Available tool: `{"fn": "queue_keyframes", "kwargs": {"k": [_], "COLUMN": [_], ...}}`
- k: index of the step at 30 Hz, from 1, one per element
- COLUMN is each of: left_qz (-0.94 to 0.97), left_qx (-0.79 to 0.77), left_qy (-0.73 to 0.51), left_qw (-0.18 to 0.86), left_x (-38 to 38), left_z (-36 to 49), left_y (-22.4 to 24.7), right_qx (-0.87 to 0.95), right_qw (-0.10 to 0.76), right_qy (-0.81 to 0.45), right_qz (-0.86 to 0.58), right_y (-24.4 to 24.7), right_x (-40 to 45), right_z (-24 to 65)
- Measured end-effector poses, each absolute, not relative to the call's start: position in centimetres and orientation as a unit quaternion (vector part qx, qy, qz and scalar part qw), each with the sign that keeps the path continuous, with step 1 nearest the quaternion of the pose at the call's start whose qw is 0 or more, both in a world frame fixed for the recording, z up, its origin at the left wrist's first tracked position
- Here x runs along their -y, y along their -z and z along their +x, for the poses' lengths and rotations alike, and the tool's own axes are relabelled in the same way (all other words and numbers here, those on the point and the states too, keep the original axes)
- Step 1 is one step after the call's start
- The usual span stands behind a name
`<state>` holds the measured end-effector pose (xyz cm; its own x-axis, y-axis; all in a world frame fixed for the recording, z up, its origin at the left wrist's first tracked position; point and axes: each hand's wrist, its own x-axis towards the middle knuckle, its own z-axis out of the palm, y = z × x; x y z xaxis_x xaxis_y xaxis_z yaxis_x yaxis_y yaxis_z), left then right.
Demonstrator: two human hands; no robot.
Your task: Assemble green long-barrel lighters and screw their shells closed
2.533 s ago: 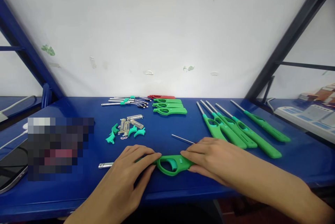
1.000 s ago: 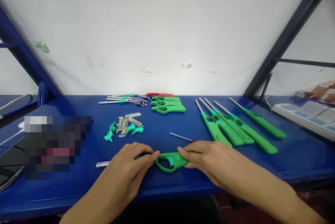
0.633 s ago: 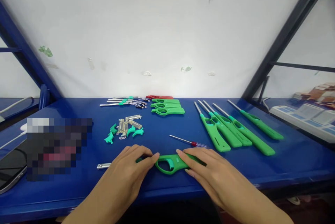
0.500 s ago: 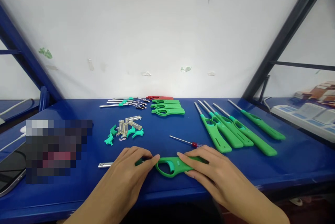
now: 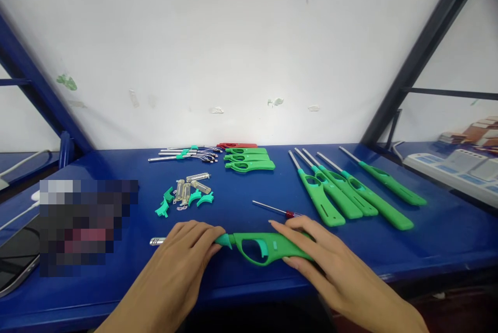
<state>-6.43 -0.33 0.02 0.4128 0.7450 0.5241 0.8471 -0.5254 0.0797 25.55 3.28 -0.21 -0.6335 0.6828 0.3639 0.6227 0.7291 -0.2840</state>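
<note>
A green long-necked gas lighter body (image 5: 288, 244) lies crosswise near the table's front edge, with a teal trigger (image 5: 263, 247) inside its finger loop. My right hand (image 5: 327, 255) grips its handle end between thumb and fingers. My left hand (image 5: 190, 250) is closed round the lighter's metal nozzle (image 5: 157, 241), whose tip sticks out on the left. A teal collar (image 5: 224, 240) on the nozzle shows at my left fingertips, close against the neck of the green body. Behind my right hand lies a screwdriver (image 5: 272, 208) with a red handle end.
On the blue table (image 5: 241, 291), several green lighters (image 5: 322, 203) with nozzles lie at the right. Green shells (image 5: 252, 165) and a red shell (image 5: 243, 145) are at the back, beside wired nozzles (image 5: 167, 158). Clear fuel tanks (image 5: 201, 186) and teal triggers (image 5: 162, 207) lie left of centre. A phone (image 5: 19, 250) is far left.
The green body has shifted slightly right with my right hand. My left fingers have drawn back from its loop, and the teal collar now shows.
</note>
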Motion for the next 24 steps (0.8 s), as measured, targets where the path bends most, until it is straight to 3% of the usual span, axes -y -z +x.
{"fn": "queue_keyframes", "kwargs": {"k": [15,24], "left_qz": [-0.849,-0.83], "left_qx": [0.417,0.37], "left_qy": [0.293,0.308], "left_qw": [0.139,0.281], "left_x": [0.9,0.9], "left_z": [-4.3,-3.0], "left_y": [1.0,-0.6], "right_qx": [0.909,0.891], "right_qw": [0.267,0.254], "right_qy": [-0.037,-0.095], "right_qz": [-0.318,-0.364], "right_y": [0.1,-0.4], "right_x": [-2.8,-2.7], "right_z": [25.8,26.4]}}
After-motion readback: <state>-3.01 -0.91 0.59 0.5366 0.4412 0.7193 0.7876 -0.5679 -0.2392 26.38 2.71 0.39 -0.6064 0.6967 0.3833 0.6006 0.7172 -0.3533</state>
